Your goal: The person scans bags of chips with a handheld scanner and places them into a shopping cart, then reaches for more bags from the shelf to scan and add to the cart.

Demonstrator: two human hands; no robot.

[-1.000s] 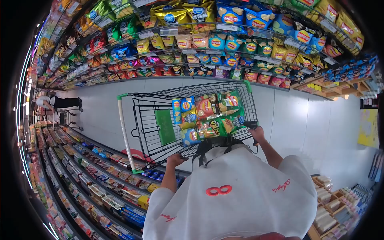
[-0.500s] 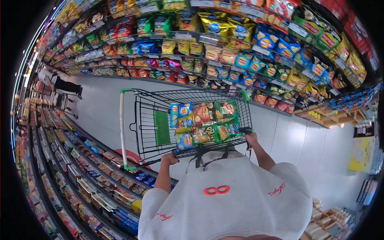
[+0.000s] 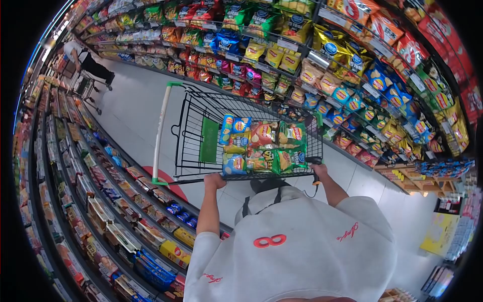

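Observation:
A black wire shopping cart (image 3: 187,126) with green corner trim stands in front of me in a store aisle. Several chip bags (image 3: 262,146) in blue, red, green and yellow fill its near half. My left hand (image 3: 215,180) grips the cart's handle bar at its left end. My right hand (image 3: 318,169) grips the same bar at its right end. A green panel (image 3: 209,140) lies flat in the cart's far half.
Shelves of chip bags (image 3: 322,55) run along the right of the aisle. Shelves of small packaged goods (image 3: 115,201) line the left. Another person (image 3: 85,59) stands with a cart far down the aisle. A red floor marking (image 3: 168,180) lies beside the cart.
The view has swung left so the cart now points down the aisle instead of at the chip shelves. Both hands stay on the handle.

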